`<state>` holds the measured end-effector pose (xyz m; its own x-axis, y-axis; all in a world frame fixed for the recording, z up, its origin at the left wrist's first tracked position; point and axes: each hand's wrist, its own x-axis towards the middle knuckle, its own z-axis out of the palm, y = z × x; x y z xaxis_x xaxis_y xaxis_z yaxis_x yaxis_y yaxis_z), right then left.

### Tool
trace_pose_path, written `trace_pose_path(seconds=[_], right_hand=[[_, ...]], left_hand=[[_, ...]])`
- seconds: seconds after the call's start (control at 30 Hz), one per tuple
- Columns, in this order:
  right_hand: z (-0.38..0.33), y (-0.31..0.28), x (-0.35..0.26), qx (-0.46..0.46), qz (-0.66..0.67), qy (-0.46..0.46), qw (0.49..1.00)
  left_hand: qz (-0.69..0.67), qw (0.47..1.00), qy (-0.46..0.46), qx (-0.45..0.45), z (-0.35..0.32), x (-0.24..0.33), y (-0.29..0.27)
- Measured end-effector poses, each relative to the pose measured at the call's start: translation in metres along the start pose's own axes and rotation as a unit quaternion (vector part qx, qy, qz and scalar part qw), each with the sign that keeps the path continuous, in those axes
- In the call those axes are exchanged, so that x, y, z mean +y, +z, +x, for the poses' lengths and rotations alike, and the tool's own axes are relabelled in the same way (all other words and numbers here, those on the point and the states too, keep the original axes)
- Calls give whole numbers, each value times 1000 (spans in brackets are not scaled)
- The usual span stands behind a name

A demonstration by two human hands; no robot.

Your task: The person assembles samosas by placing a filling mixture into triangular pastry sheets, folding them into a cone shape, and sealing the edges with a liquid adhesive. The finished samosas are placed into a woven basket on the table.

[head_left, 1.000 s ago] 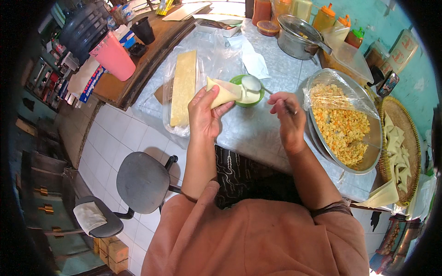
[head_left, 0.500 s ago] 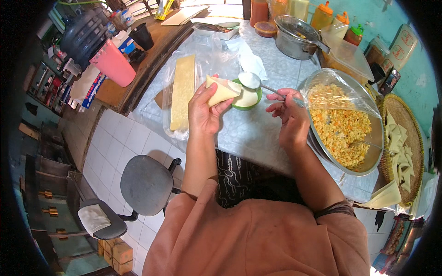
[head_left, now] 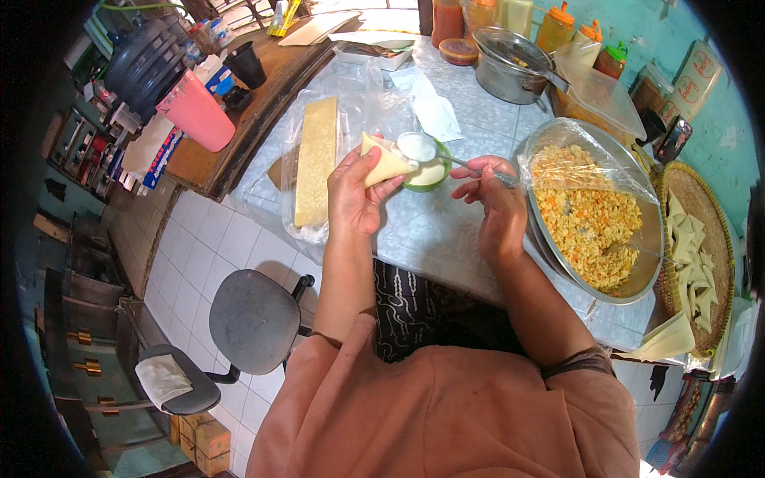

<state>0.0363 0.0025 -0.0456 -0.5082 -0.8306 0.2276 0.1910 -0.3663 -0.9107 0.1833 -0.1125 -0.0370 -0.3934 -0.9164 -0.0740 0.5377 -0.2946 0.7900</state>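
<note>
My left hand [head_left: 356, 191] is closed round a pale, folded pastry wrapper [head_left: 385, 165] shaped like a cone. In my right hand [head_left: 498, 199] is a metal spoon [head_left: 417, 146], its bowl coated white and held at the wrapper's upper edge. Just below the spoon stands a small green bowl [head_left: 431, 182] of white paste, partly hidden by the wrapper and spoon. A long stack of pastry strips [head_left: 317, 159] lies on clear plastic left of my left hand. Right of my right hand is a large metal bowl [head_left: 550, 248] with chopped yellow-orange filling [head_left: 586, 231], partly under plastic film.
A woven tray [head_left: 721, 319] of folded pastries [head_left: 692, 255] stands at the far right. Toward the back are a lidded pot [head_left: 510, 80], a plastic box [head_left: 594, 111] and several sauce bottles [head_left: 555, 29]. A grey chair [head_left: 255, 319] stands left of me, below the table edge.
The spoon has moved left, from above the green bowl to the wrapper's edge. My right hand has shifted slightly left with it; the wrapper has tilted a little.
</note>
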Motion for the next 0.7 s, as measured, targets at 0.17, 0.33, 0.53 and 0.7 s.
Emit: trace_pose_path(seconds=[0.17,0.33,0.53,0.7], right_hand=[[0,1,0,-4,0,-37,999],[-2,3,1,-21,-22,-58,998],[-4,1,-2,-29,-10,-51,998],[0,-1,-1,15,-3,-68,998]], left_hand=[[24,999,-29,-11,-1,2,0],[52,992,-91,-68,-7,1,9],[28,994,-80,-70,-2,-3,5],[25,998,-38,-36,1,6,0]])
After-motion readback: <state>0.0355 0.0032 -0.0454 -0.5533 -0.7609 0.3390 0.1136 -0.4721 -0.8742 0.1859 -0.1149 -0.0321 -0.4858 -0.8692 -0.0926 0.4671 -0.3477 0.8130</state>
